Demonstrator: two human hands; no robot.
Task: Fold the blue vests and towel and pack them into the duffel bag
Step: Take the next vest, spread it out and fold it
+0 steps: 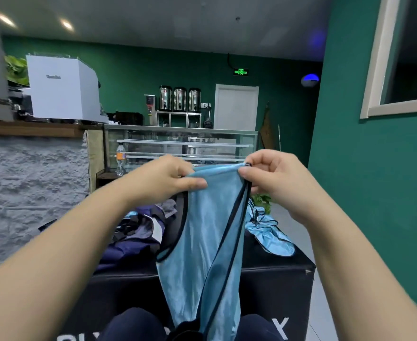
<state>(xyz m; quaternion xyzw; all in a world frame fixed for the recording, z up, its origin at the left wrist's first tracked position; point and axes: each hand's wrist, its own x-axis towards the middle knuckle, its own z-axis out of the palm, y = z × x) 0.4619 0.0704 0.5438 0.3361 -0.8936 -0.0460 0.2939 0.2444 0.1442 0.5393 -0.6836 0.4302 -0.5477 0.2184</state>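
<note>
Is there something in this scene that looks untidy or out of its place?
Yes. A second shiny light-blue vest lies crumpled at the far right edge of the black box-shaped surface, partly hanging over it, not folded.

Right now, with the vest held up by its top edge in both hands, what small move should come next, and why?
Probably lower the vest onto the black surface to fold it. The left hand and right hand pinch its top edge, and it hangs unfolded over the lap; a second vest waits behind.
</note>
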